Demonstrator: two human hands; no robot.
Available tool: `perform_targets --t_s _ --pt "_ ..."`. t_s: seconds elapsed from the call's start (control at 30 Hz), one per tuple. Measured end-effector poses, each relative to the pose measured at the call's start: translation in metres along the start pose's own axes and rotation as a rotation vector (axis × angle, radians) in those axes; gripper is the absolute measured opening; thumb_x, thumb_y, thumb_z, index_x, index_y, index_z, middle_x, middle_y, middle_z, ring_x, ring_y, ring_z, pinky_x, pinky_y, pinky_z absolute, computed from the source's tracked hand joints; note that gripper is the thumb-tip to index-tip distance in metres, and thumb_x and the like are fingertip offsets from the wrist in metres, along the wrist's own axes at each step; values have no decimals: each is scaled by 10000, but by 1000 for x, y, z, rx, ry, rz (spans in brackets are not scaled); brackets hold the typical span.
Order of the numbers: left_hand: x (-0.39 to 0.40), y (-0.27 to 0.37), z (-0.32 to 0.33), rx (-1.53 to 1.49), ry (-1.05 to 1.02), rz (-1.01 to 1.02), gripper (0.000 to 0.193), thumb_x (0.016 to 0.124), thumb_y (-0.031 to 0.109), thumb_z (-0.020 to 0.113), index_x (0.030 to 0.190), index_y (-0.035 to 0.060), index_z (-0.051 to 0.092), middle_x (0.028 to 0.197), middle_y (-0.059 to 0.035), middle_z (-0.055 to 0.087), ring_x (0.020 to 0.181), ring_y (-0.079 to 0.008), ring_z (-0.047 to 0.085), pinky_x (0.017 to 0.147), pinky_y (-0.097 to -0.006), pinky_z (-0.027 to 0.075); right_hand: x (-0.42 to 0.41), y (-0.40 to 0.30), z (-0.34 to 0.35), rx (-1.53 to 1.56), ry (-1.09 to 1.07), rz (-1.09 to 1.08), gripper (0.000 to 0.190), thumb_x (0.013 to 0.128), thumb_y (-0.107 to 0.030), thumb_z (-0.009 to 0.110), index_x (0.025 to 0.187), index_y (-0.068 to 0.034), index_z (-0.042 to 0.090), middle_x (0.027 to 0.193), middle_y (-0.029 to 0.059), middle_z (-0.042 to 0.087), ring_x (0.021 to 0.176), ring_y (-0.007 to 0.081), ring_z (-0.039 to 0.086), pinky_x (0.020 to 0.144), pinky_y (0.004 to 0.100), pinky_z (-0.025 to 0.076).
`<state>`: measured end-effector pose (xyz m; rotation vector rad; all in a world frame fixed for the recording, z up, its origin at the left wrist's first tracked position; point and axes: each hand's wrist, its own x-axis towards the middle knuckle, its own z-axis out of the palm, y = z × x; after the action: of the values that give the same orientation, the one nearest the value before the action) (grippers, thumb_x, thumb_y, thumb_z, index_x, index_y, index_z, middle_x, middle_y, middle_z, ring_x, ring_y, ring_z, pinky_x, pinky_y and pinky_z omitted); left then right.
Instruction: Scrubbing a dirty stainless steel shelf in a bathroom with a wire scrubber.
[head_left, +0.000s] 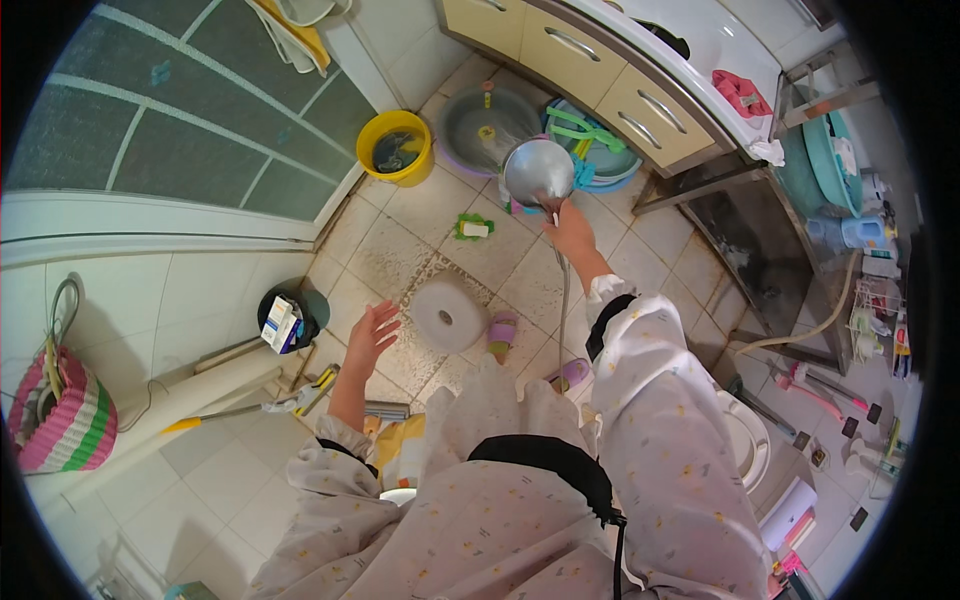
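My right hand (574, 232) grips the handle of a round silver hand shower head (538, 171), and its metal hose (564, 315) trails down the floor. Fine water streams run from the head into a grey plastic basin (466, 135) beyond it. My left hand (371, 334) is empty, fingers spread, beside a whitish plastic stool (448, 313). On the wet tiles between basin and stool lies a white bar, probably soap, on a green holder (474, 226). Purple slippers (502, 328) are on my feet. A patterned white smock covers my arms and lap.
A yellow bucket (405, 171) with dark cloth and liquid stands left of the basin. Right of it are stacked basins (611, 161) with green items. A lined bin (319, 309) holds boxes at left. The cabinet (574, 60) borders the far side; a toilet (757, 442) is at right.
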<state>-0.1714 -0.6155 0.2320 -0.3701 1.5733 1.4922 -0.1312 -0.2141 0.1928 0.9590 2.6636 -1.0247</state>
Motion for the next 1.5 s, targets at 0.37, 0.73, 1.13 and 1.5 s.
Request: perform_targets --t_s 0.37,0.73,1.13,1.5 --pt "1 4 8 50 -13 28 613 937 529 295 1349 82 369 1344 -101 427 1201 -259 437 993 -394 338 -7 37 -6 37 299 318 408 752 -173 662 1101 -73 477 991 138 630 939 333 597 779 420 468" --pt "12 5 10 75 -14 -24 604 932 532 312 1340 92 386 1329 -94 443 1193 -251 445 988 -397 338 -68 176 -82 12 286 274 401 729 -152 697 1062 -41 503 1014 154 627 961 328 589 816 395 452" --pt "30 35 61 164 -168 16 611 927 544 310 1350 108 375 1347 -85 421 1208 -254 427 999 -403 323 -84 195 -82 33 260 170 423 695 -124 712 1053 -25 511 1009 181 621 944 343 590 798 404 465" --pt "40 30 55 205 -174 -6 619 922 550 318 1346 104 376 1343 -76 430 1195 -249 436 995 -401 323 -165 225 -70 23 11 292 352 687 -70 669 1022 -29 569 1002 158 632 941 335 593 808 382 473"
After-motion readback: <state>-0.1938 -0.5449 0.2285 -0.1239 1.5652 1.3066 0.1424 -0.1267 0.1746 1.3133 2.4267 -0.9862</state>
